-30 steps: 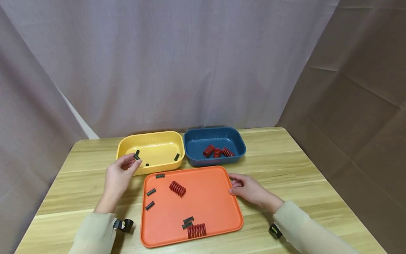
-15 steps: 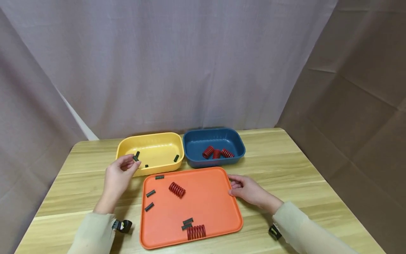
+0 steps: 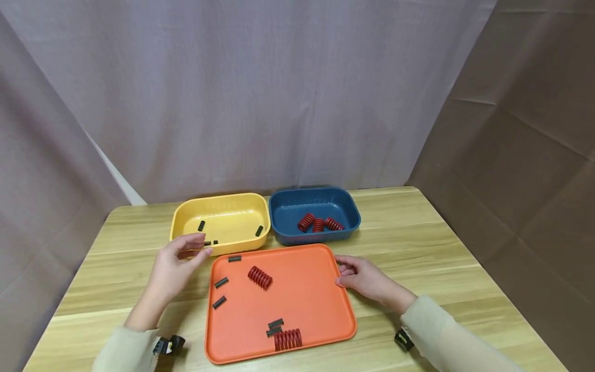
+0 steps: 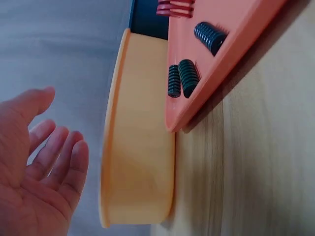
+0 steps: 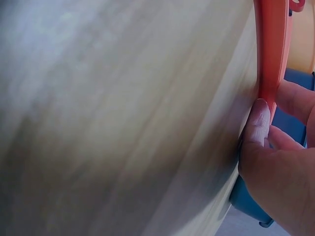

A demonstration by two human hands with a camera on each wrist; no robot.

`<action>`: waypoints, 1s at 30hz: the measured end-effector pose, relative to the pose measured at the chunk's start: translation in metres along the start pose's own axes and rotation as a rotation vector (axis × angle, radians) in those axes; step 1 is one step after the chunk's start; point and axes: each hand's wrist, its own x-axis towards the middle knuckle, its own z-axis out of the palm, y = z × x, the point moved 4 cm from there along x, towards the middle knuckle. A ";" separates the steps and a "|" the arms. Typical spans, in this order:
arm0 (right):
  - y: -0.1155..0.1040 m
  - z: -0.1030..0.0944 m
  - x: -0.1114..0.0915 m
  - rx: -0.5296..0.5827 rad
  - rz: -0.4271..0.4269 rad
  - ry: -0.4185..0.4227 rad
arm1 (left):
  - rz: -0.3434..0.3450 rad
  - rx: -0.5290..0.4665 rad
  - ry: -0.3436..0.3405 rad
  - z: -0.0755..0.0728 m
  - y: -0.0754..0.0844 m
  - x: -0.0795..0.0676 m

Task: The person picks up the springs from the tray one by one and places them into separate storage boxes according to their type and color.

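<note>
My left hand (image 3: 174, 266) hovers at the near-left rim of the yellow bin (image 3: 232, 199), fingers loosely bent, nothing in them. The left wrist view confirms the left hand (image 4: 44, 167) is bare, beside the bin's wall. Inside lie several small dark green springs (image 3: 259, 231), one of them (image 3: 207, 243) just past my fingertips. My right hand (image 3: 367, 279) holds the right rim of the orange tray (image 3: 316, 305) between thumb and fingers. On the tray are several dark green springs (image 3: 221, 282) and two larger red springs (image 3: 260, 277).
A blue bin (image 3: 316, 194) with three red springs (image 3: 318, 225) stands right of the yellow one, nearly touching it. Both sit behind the tray on the wooden table (image 3: 418, 243). Grey curtain (image 3: 297, 103) hangs behind.
The dark green spring that was between my left fingers has been let go and lies in the yellow bin. My left hand has dropped slightly toward me. The right hand stays on the tray.
</note>
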 end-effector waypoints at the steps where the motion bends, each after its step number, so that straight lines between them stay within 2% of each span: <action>1: 0.000 0.000 0.000 0.002 -0.001 0.000 | 0.021 0.018 -0.015 0.000 0.003 -0.002; 5: -0.002 0.000 -0.001 0.000 -0.015 -0.004 | 0.087 0.044 -0.088 0.002 0.010 -0.014; 9: -0.002 0.001 -0.002 -0.008 -0.007 -0.008 | 0.123 0.031 -0.211 0.007 0.011 -0.027; 16: -0.004 0.000 -0.002 -0.007 0.005 0.004 | 0.050 0.037 -0.463 0.018 -0.003 -0.044; 19: -0.003 0.000 -0.001 -0.013 0.004 0.005 | 0.055 0.043 -0.540 0.022 -0.006 -0.048; 24: -0.002 0.000 0.000 -0.009 0.003 0.003 | 0.059 0.069 -0.614 0.027 -0.008 -0.052; 30: -0.001 0.001 -0.001 -0.009 0.005 0.004 | 0.069 0.131 -0.658 0.029 -0.011 -0.053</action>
